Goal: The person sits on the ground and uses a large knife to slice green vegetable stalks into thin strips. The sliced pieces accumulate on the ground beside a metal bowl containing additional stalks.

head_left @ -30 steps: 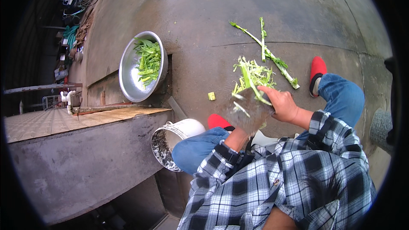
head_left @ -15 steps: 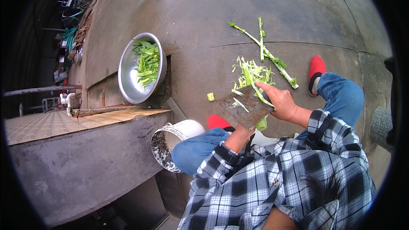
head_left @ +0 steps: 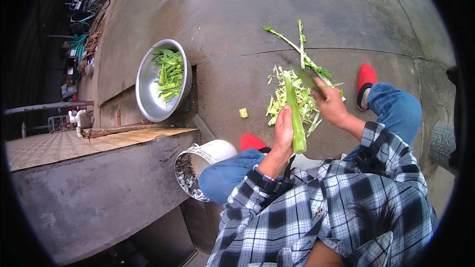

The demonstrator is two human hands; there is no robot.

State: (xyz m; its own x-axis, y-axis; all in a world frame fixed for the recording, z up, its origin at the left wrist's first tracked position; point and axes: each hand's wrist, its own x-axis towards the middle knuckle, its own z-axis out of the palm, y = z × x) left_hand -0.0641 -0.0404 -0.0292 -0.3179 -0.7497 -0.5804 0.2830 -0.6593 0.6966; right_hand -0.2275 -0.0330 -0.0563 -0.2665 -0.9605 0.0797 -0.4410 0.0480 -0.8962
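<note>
My left hand (head_left: 283, 132) is closed around a thick pale-green lettuce stem (head_left: 298, 131), held lengthwise with its cut end toward me. Beside it, my right hand (head_left: 330, 106) grips a cleaver (head_left: 308, 79), whose dark blade is blurred and lies near the stem's far end. Below both hands, a heap of pale-green peelings (head_left: 274, 106) is spread over the concrete floor. Two more leafy-tipped stems (head_left: 302, 44) lie crossed just beyond the heap; the cleaver partly covers them. A small cut chunk (head_left: 243, 112) sits on the floor to the left.
At the left, a metal basin (head_left: 145, 100) holds cut green pieces and leaves. A white bucket (head_left: 217, 151), stained inside, lies tilted against my left knee. A grey concrete ledge (head_left: 99, 193) runs along the lower left. My red shoes (head_left: 366, 74) flank the peelings.
The cleaver blade has swung from flat across the stem to its far right side. My right hand moved slightly right and away from me. The stem and my left hand now show plainly.
</note>
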